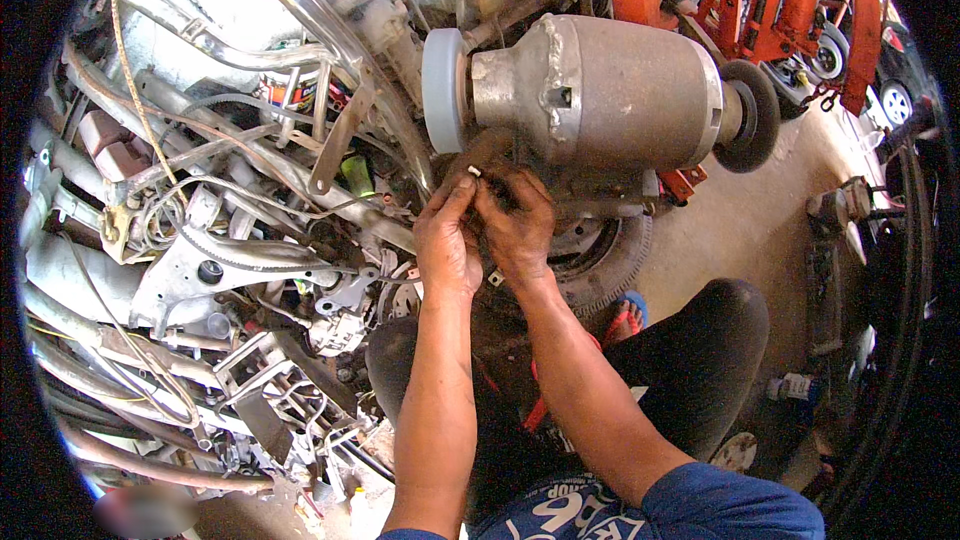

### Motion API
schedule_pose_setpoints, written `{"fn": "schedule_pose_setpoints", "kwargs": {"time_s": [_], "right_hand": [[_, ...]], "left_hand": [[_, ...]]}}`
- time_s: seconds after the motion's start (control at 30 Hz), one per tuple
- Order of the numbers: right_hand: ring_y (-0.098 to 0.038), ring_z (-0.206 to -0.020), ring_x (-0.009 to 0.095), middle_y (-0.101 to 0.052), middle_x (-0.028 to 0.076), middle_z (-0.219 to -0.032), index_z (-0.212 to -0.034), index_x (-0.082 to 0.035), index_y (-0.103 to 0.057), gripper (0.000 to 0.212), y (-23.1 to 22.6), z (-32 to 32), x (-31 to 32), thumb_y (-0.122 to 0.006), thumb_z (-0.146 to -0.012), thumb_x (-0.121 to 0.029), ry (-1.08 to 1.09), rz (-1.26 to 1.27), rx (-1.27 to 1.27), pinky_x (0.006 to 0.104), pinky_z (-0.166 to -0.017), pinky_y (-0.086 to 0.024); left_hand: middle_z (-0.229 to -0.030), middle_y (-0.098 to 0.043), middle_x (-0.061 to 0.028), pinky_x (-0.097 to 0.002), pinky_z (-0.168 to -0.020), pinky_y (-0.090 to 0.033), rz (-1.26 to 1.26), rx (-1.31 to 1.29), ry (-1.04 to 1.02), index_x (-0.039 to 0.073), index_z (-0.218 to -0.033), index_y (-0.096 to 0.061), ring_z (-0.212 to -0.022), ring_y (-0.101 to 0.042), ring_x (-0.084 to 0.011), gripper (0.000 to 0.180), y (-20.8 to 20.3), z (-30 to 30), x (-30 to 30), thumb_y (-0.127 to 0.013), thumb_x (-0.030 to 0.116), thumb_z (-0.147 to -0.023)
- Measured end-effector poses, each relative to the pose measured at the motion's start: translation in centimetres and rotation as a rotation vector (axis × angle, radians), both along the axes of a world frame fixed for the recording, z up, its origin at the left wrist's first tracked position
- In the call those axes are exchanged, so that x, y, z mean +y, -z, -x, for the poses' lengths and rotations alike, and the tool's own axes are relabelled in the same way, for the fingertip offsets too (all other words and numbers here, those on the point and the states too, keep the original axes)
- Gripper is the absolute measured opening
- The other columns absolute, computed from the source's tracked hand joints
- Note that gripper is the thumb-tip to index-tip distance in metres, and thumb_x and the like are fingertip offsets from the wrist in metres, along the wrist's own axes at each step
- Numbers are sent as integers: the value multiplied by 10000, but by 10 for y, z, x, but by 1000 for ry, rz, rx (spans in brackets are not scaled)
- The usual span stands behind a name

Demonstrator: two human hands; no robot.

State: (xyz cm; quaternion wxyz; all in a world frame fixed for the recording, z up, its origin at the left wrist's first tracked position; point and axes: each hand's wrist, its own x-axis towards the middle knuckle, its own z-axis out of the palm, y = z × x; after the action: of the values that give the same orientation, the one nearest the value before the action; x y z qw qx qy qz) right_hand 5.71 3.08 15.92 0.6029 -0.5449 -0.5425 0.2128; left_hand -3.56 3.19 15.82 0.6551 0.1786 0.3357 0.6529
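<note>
My left hand (447, 240) and right hand (515, 225) meet just below the grinder (600, 90). My fingers (462, 195) pinch a small pale part (474, 171) between both hands, close under the grey wheel (442, 90). Scrap metal (220, 240) is heaped on my left.
</note>
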Motion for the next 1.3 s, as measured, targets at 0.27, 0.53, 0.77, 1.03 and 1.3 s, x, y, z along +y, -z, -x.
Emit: {"fn": "schedule_pose_setpoints", "kwargs": {"time_s": [0.27, 0.53, 0.77, 1.03, 1.3], "right_hand": [[-689, -931, 242, -716, 125, -1031, -1133, 12, -715, 260, 1, -13, -5, -707, -877, -31, -232, 175, 283, 342, -860, -538], [-662, -1011, 217, -710, 103, -1060, -1173, -29, -737, 310, -13, -36, -14, -761, -873, -105, -420, 183, -69, 334, -929, -503], [-674, -960, 158, -743, 84, -1044, -1147, 3, -737, 274, -2, -24, -11, -760, -891, -89, -285, 229, 187, 289, -868, -528], [-688, -936, 162, -751, 111, -1056, -1137, 29, -730, 269, -18, -18, -8, -739, -910, -116, -332, 317, 345, 290, -849, -546], [-688, -884, 168, -751, 98, -1011, -1088, 12, -742, 247, -2, -22, 1, -744, -917, -166, -380, 463, 576, 304, -813, -546]], "left_hand": [[-1078, -729, -80, -308, -927, -501, -10, 416, 118, -1, -1145, -715, -984, -665, -180, 308, -27, 17, -7, -740, 217, -929], [-941, -730, -42, -265, -748, -544, 87, 577, 268, 22, -1067, -733, -831, -676, -135, 305, -33, 41, -13, -760, 288, -920], [-1020, -724, -85, -315, -818, -594, 55, 384, 201, -13, -1104, -710, -884, -698, -176, 285, -34, 34, -16, -740, 217, -938], [-1022, -713, -68, -313, -777, -606, 25, 389, 95, 7, -1114, -702, -881, -689, -169, 215, -29, 27, -12, -705, 151, -955], [-1028, -702, -61, -353, -841, -572, 64, 343, 166, 22, -1154, -668, -935, -677, -196, 278, -27, 21, -11, -701, 210, -951]]}}
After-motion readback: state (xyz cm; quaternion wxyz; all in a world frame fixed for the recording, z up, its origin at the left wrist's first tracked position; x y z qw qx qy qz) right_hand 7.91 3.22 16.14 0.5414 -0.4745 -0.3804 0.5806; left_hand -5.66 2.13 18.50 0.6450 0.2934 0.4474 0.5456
